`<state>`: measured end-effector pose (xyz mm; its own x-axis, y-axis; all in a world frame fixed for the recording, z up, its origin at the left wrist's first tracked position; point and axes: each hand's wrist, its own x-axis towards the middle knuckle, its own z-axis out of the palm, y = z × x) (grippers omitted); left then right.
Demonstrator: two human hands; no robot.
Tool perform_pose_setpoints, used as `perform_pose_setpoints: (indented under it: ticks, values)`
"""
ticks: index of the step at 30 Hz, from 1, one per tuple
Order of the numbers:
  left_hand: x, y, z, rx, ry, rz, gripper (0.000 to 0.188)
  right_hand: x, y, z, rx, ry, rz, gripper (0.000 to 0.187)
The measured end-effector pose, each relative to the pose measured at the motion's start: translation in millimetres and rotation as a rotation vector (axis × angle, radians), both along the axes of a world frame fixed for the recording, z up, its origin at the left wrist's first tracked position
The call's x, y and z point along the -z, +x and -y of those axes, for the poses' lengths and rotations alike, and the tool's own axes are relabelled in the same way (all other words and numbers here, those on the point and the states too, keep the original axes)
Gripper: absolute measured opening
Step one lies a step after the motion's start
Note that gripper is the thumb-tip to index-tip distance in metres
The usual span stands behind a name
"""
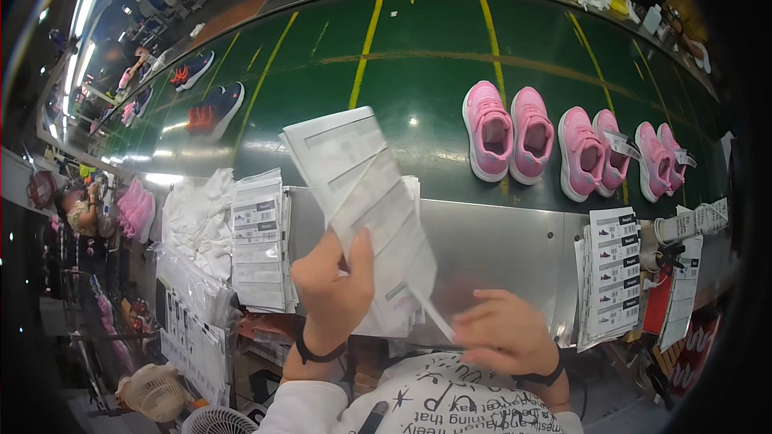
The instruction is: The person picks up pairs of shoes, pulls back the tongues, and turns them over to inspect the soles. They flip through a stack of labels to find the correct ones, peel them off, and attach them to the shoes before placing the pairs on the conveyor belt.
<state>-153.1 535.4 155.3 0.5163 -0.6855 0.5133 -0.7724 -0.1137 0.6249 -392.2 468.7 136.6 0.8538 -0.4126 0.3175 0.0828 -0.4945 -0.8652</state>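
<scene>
My left hand (334, 281) is closed around a stack of white label sheets (362, 185), thumb on top, tilted above the metal ledge. From the stack's lower corner a narrow white strip (430, 313) runs to my right hand (507, 333), whose fingers pinch its end; that hand is slightly blurred. More printed sheets (412, 193) lie partly hidden beneath the held stack. Beyond the ledge, pairs of pink sneakers stand on the green belt: the nearest pair (487, 133), a second (581, 153) and a third (653, 161), the latter two with white tags.
Label stacks lie on the metal ledge (498, 241) at left (259, 245) and right (611, 273). Crumpled white paper (197, 213) sits far left. Dark sneakers (217, 108) stand on the green belt (434, 56). Fans (153, 390) are low at left; another person (80, 209) is beyond.
</scene>
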Motion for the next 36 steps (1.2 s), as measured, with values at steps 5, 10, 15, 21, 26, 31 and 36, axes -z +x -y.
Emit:
perform_pose_setpoints:
  ticks: [5,10,15,21,26,31,36]
  values:
    - [-50,17,-19,-0.183,0.297,0.027,0.021,16,-23,56,0.695,0.269,0.895,0.035]
    - [15,36,-9,0.086,0.853,0.466,0.016,65,-12,179,1.134,0.477,0.75,0.027]
    - [36,34,8,0.493,0.833,0.111,0.032,151,0,256,1.366,0.115,0.063,0.06]
    - [17,132,58,0.327,0.552,-0.107,0.034,147,-25,265,1.454,-0.066,-0.261,0.068]
    - [58,278,87,0.023,0.56,-0.227,0.051,126,-14,253,1.383,-0.011,-0.365,0.071]
    - [127,394,85,-0.402,0.67,0.066,0.07,123,-19,264,1.364,0.165,-0.539,0.08]
    - [150,463,75,-0.627,0.785,0.258,0.093,110,-25,210,1.42,-0.279,-0.002,0.044]
